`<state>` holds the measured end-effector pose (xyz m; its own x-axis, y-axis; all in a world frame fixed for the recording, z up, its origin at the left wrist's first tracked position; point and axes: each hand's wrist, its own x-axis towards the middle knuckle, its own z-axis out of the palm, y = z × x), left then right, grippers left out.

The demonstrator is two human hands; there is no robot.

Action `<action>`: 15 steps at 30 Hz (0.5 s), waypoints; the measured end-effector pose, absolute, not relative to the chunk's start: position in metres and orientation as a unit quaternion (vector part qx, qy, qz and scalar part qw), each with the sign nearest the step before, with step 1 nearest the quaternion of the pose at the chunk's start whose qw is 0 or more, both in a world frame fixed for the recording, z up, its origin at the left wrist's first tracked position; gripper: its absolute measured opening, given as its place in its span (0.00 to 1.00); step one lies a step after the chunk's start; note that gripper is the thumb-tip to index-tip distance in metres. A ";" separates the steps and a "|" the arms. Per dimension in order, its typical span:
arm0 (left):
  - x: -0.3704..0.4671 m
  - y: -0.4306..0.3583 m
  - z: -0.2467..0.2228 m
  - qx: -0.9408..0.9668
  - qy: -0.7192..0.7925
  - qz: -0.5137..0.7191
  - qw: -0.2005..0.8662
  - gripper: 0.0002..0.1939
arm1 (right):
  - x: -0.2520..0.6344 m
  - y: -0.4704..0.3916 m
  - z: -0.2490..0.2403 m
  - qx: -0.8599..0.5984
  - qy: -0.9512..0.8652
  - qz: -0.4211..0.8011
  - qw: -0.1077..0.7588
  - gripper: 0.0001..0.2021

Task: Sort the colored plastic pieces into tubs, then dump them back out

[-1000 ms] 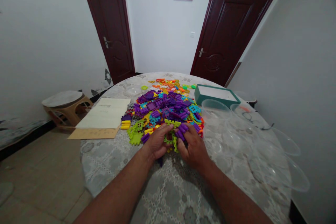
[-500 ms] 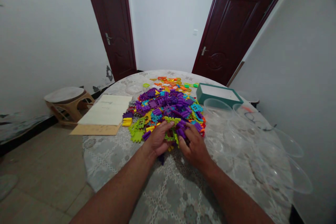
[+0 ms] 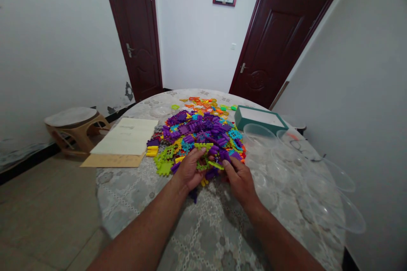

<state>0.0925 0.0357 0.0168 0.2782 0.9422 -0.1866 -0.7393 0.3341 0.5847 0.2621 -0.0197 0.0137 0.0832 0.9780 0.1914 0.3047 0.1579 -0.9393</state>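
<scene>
A large pile of plastic building pieces [image 3: 197, 125], mostly purple with blue, green, yellow and red ones, lies on the cloth-covered round table [image 3: 133, 203]. At the near edge of the pile, my left hand [image 3: 190, 169] is closed on joined green pieces [image 3: 202, 163] that form an open frame. Facing it, my right hand [image 3: 238, 174] grips a purple piece [image 3: 225, 155] between thumb and fingers. A flat green piece [image 3: 216, 164] spans the gap between the hands; whether it is joined to the frame cannot be made out.
Pale paper [image 3: 127, 135] and a brown sheet [image 3: 111, 160] lie at the left. A green-rimmed box [image 3: 260, 119] stands back right, with several clear plastic containers [image 3: 276, 165] nearer. Orange pieces [image 3: 202, 103] lie behind the pile. A stool [image 3: 74, 129] stands left of the table.
The view has shifted slightly. My right hand has moved a little away from my left hand, and the green piece on the right side of the frame now lies tilted flat toward my right fingers.
</scene>
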 end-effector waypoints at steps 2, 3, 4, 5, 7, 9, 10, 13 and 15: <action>0.092 0.037 0.015 0.196 0.263 0.550 0.768 0.07 | 0.261 -0.018 0.014 -0.557 -0.584 0.335 0.486 0.19; 0.091 0.037 0.015 0.197 0.269 0.551 0.765 0.08 | 0.262 -0.018 0.015 -0.559 -0.591 0.317 0.487 0.18; 0.091 0.038 0.014 0.199 0.276 0.551 0.762 0.08 | 0.262 -0.017 0.016 -0.559 -0.597 0.299 0.491 0.18; 0.090 0.038 0.014 0.204 0.280 0.550 0.760 0.08 | 0.263 -0.017 0.018 -0.556 -0.602 0.286 0.498 0.18; 0.090 0.037 0.013 0.222 0.286 0.545 0.756 0.09 | 0.266 -0.016 0.023 -0.549 -0.605 0.277 0.505 0.18; 0.091 0.036 0.014 0.242 0.288 0.536 0.756 0.10 | 0.269 -0.015 0.030 -0.548 -0.612 0.272 0.501 0.18; 0.092 0.035 0.015 0.251 0.289 0.532 0.755 0.11 | 0.270 -0.014 0.033 -0.548 -0.620 0.268 0.493 0.17; 0.094 0.031 0.017 0.284 0.284 0.519 0.754 0.14 | 0.271 -0.010 0.042 -0.546 -0.642 0.264 0.470 0.18; 0.095 0.029 0.019 0.300 0.278 0.511 0.756 0.15 | 0.269 -0.006 0.044 -0.546 -0.640 0.281 0.461 0.18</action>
<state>0.0951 0.0292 0.0187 0.3247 0.9390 -0.1130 -0.6056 0.2982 0.7378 0.2691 -0.0057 0.0444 0.0232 0.9589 0.2827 0.4394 0.2442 -0.8645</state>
